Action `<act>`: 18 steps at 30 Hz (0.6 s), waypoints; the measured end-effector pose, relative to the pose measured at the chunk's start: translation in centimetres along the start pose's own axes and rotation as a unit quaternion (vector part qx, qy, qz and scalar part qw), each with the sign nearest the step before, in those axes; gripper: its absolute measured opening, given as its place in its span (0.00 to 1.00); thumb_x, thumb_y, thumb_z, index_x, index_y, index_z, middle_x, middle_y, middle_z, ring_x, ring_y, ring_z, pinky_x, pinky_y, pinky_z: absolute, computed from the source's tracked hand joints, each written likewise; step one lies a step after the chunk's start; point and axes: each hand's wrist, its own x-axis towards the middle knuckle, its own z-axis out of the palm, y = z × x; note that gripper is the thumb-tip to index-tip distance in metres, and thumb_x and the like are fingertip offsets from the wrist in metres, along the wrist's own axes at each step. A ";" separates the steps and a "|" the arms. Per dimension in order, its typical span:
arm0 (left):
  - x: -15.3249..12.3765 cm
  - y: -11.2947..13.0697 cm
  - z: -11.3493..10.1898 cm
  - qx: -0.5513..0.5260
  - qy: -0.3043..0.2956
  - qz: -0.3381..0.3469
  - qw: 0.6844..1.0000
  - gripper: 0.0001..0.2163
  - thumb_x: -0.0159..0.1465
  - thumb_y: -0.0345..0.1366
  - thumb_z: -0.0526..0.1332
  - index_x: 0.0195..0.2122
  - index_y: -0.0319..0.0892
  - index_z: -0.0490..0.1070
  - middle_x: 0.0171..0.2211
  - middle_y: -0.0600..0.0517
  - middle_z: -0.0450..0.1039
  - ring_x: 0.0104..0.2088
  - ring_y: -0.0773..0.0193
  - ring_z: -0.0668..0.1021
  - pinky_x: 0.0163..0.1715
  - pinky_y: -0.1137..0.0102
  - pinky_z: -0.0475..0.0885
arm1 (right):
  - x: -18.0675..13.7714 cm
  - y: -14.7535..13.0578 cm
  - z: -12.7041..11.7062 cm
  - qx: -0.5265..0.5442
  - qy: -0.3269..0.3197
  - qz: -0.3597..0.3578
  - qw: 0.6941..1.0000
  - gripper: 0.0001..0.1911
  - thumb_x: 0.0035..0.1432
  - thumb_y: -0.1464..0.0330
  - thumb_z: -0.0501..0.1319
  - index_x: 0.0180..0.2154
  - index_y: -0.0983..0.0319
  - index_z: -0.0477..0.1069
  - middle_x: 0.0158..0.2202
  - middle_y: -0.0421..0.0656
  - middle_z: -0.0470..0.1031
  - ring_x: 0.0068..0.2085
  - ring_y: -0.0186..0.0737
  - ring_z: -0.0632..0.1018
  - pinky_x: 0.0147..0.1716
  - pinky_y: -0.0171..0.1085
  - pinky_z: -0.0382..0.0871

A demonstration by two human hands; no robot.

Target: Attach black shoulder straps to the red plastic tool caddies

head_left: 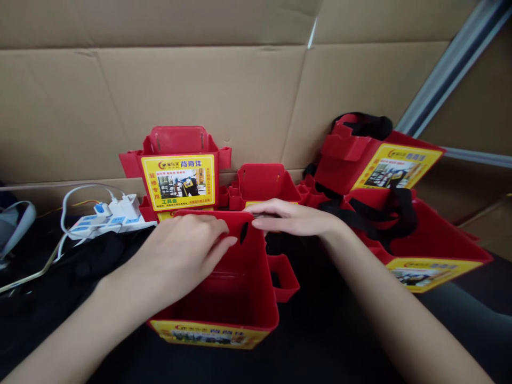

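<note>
A red plastic tool box (256, 298) stands in front of me, its mouth toward me and a yellow picture label along its near wall. My left hand (192, 242) reaches across it, closed, fingers curled at the top of its back wall and thumb inside. My right hand (286, 216) is at the back right corner, just outside the wall, with its fingers closed together; what they hold is hidden. Between the hands, a dark slot (244, 233) shows in the back wall. A small side pocket (284, 277) juts from the right wall.
Behind stand another labelled red tool box (178, 140) and a lower red box (262, 181). At right, two red boxes (344, 162) carry black straps (402, 213). A white power strip (108, 224) with plugs and black cloth (88, 272) lie left. Cardboard (200, 96) walls the back.
</note>
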 end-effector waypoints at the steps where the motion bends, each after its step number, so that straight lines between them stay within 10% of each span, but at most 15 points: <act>1: 0.2 0.3 0.4 0.007 -0.006 -0.002 1.000 0.15 0.65 0.43 0.48 0.38 0.44 0.72 0.35 0.49 0.76 0.34 0.57 0.77 0.33 0.64 0.69 | 0.0 -0.3 0.5 -0.028 0.004 0.005 1.000 0.12 0.57 0.63 0.56 0.39 0.63 0.70 0.38 0.41 0.73 0.36 0.34 0.74 0.33 0.32 0.69; 14: 0.7 -0.1 0.4 0.022 -0.054 0.038 0.998 0.10 0.62 0.34 0.52 0.29 0.45 0.72 0.28 0.52 0.75 0.30 0.59 0.76 0.25 0.69 0.63 | 0.3 -0.7 2.2 -0.114 0.021 -0.006 0.993 0.12 0.59 0.66 0.53 0.43 0.63 0.69 0.35 0.41 0.72 0.32 0.33 0.74 0.29 0.31 0.70; 18: -0.2 -2.1 -2.3 -0.149 -0.189 0.123 0.963 0.09 0.60 0.34 0.56 0.24 0.46 0.72 0.23 0.55 0.72 0.22 0.68 0.72 0.23 0.74 0.64 | 0.1 -0.6 1.2 -0.146 0.022 -0.034 0.988 0.13 0.58 0.70 0.52 0.42 0.64 0.71 0.37 0.41 0.74 0.36 0.34 0.74 0.34 0.32 0.69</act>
